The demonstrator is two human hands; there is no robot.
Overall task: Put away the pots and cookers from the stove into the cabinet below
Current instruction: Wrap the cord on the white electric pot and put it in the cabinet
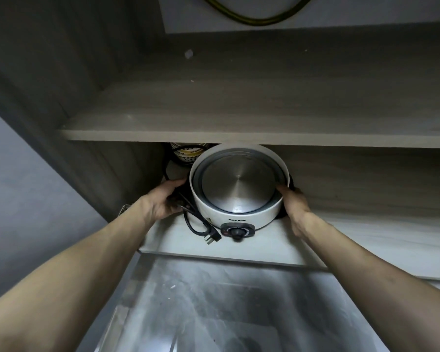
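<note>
The cabinet (92, 97) is matt grey wood-grain board, dim inside; its shelf (239, 134) is a flat plank passing just above the cooker's far rim, and the pale bottom board (341, 240) lies under the cooker. The cooker (239, 214) sits low at the front of that board, mostly ahead of the shelf edge; whether its full weight is down I cannot tell. It is a squat round drum with a smooth glossy white wall, and the brushed steel pan (236, 186) inside it shows fine circular grain.

The left hand (167, 199) clasps the cooker's left wall and the right hand (294, 203) its right wall; each grip is wrapped on the cooker, fingers curled behind.

To my eye the step is sliding it deeper. Keep it level and low so the far rim clears the shelf; push evenly from both sides, since the glossy wall looks slippery.

The black rubbery cord (193, 224) loops at the cooker's left front, partly under the left hand, its plug (212, 237) lying loose; it could snag or trail out, so tuck it in. Patterned bowls (188, 153) stacked behind the cooker's left limit the depth there. The dark knob (236, 232) juts from the cooker's front.
</note>
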